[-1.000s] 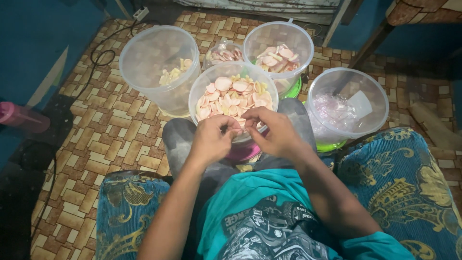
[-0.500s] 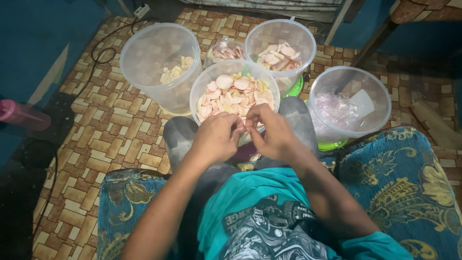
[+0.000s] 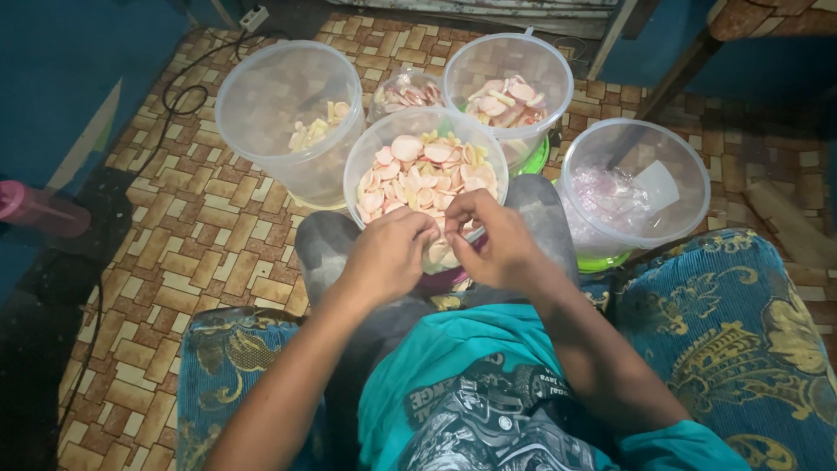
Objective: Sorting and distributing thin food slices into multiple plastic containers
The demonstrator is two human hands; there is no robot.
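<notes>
Centrally, a clear round tub [image 3: 425,166] of pink and pale-yellow crackers is gripped upright between the knees, mouth upward. The left hand [image 3: 384,257] and right hand [image 3: 493,244] are curled together at its near rim, fingertips pinched; what is pinched cannot be told. Three similar tubs [image 3: 288,113] are set behind.

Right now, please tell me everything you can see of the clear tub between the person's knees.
The tub is a round, see-through container that looks like plastic, upright and open, with no lid. It is nearly full of thin round chips, pink, white and pale yellow. It stands between the knees, on something magenta. The left hand and right hand meet over its near rim, fingertips together. Whether they pinch a chip cannot be told.
</notes>
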